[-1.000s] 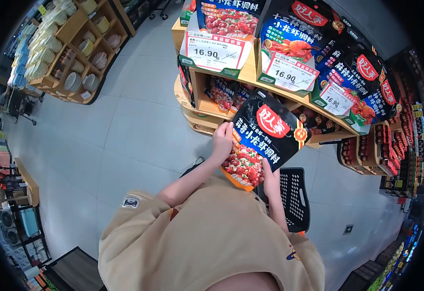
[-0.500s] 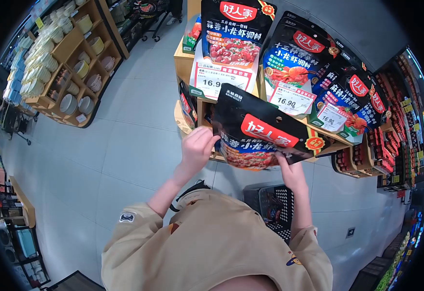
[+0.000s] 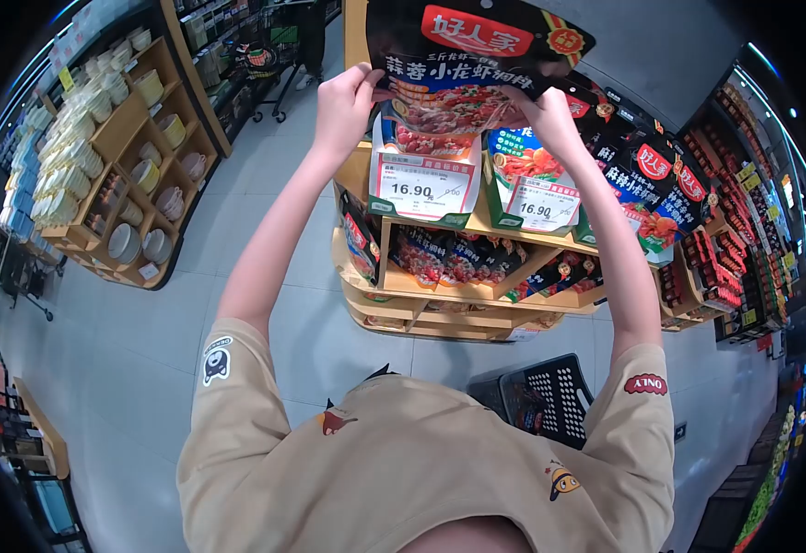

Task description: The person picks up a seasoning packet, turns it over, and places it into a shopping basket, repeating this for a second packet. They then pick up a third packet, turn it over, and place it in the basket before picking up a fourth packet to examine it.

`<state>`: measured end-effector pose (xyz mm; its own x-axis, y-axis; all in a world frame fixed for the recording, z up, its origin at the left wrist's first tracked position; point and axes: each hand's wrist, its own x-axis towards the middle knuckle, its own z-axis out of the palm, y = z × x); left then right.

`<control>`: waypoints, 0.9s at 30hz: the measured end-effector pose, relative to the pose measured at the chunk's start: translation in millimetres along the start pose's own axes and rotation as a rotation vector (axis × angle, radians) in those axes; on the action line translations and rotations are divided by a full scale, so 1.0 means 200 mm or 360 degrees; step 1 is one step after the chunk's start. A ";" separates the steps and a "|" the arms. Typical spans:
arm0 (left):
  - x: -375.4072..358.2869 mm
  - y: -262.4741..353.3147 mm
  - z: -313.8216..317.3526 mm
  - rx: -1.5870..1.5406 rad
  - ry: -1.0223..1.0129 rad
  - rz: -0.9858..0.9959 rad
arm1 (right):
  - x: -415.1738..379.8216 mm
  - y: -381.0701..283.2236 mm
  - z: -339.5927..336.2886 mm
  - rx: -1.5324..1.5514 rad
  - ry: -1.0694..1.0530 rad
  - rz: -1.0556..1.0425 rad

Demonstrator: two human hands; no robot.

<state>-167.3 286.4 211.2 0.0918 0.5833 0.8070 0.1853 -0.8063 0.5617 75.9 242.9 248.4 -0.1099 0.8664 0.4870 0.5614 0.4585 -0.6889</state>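
Note:
A black crayfish seasoning pouch [image 3: 477,69] with a red label is held up at the top of the view, its front facing me. My left hand [image 3: 350,101] pinches its left edge. My right hand [image 3: 546,120] grips its lower right side, the thumb on the front. Behind the pouch, display boxes bear white price cards [image 3: 421,189] reading 16.90. Part of the box fronts and pouches behind is hidden by the held pouch and my right arm.
More pouches fill the lower compartments of the wooden display shelf [image 3: 467,300]. A dark shopping basket [image 3: 560,396] is below on the right. Bowls and cups stand on a wooden rack [image 3: 140,143] at left; a shopping cart [image 3: 279,83] and a person are at the back.
Both hands have raised the pouch up and away from my body, turning it more level, and it now overlaps the display boxes. The lower shelf compartments have come into view.

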 end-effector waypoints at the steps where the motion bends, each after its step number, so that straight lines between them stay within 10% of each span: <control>1: 0.00 -0.03 0.01 0.0107 -0.0046 -0.0045 | 0.02 0.05 0.03 0.0033 0.0005 0.0059; 17: -0.18 -0.50 0.04 -0.0288 -0.0368 -0.0660 | -0.04 0.39 0.24 0.0079 0.0169 0.0570; 27: -0.60 -0.30 -0.07 -0.0103 0.0366 -0.0492 | -0.46 0.29 0.13 0.0056 0.0484 0.0175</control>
<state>-204.0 263.9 83.1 -0.1816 0.7685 0.6135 0.1070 -0.6047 0.7892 97.2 194.5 149.9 0.2031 0.8147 0.5432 0.5270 0.3765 -0.7619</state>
